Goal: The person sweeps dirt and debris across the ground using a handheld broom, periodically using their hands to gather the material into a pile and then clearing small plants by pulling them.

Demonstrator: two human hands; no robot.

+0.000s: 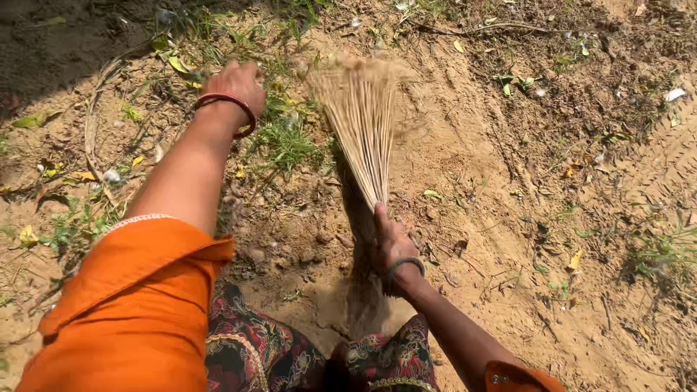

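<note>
Broom (361, 120) of pale bound straws sits mid-scene, bristles fanned and blurred at the far end. The right hand (390, 243) clasps its narrow neck; short, low strokes would likely serve best. The left hand (236, 83) reaches far-left over grass (287, 141), grip unclear. Around lies sandy ground (494, 189) strewn with dry leaves (575, 260).

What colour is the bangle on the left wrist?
The thin round bangle on the left hand is red, seen best in the head view.
</note>
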